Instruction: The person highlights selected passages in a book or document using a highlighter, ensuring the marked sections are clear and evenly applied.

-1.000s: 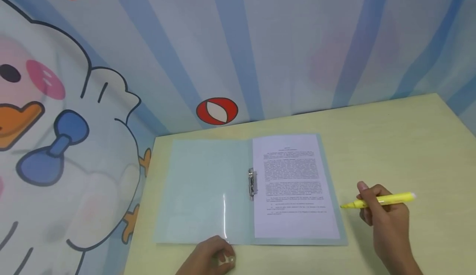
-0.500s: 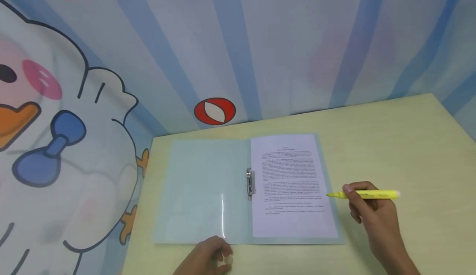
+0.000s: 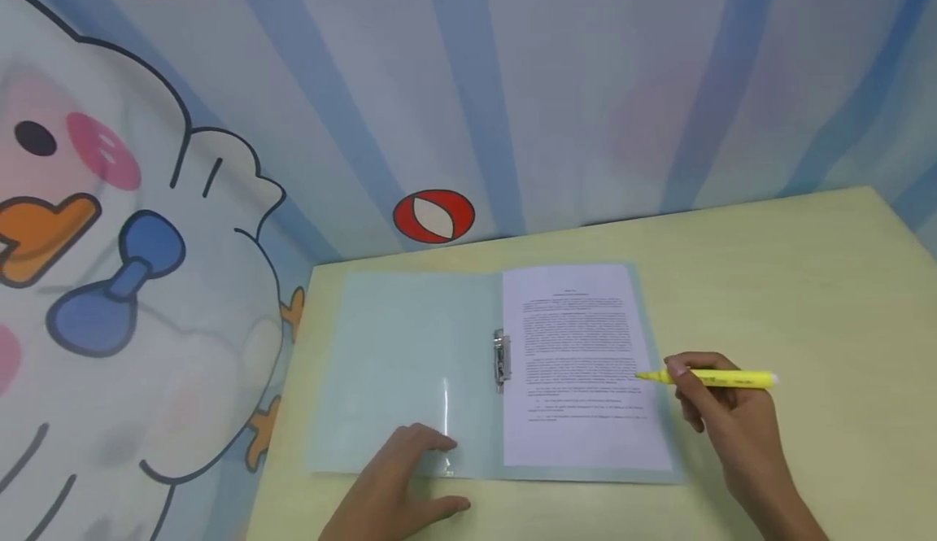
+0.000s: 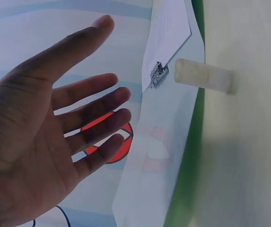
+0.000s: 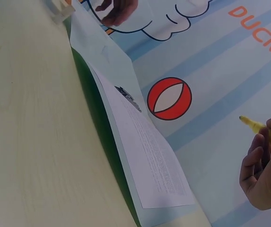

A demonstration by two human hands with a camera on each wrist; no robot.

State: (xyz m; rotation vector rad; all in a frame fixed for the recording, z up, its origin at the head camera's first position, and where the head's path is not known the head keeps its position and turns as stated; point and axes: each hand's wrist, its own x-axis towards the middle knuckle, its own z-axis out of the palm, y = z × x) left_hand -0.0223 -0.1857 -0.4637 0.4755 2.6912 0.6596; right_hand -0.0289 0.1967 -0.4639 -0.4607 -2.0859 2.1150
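Note:
My right hand [image 3: 725, 419] pinches a yellow highlighter [image 3: 739, 378]. Its tip points left, over the right edge of the printed lines on a white sheet [image 3: 586, 443]. That sheet lies on the right side of an opened pale folder [image 3: 395, 346], beside a metal clip [image 3: 501, 359]. My left hand [image 3: 388, 480] is at the folder's lower edge, thumb and fingers spread with nothing between them. In the left wrist view, a small translucent whitish cap [image 4: 204, 75] stands upright by the folder's edge, just off the fingertips.
The folder lies on a light wooden table [image 3: 805, 297]. Behind it rises a blue-striped wall covering [image 3: 586, 102] with a red ball print [image 3: 434, 216]. A large cartoon duck [image 3: 212, 321] is printed on the left side.
My left hand has let go of the small whitish cap and spread its fingers. My right hand has moved left, bringing the highlighter tip from beside the folder to over the sheet.

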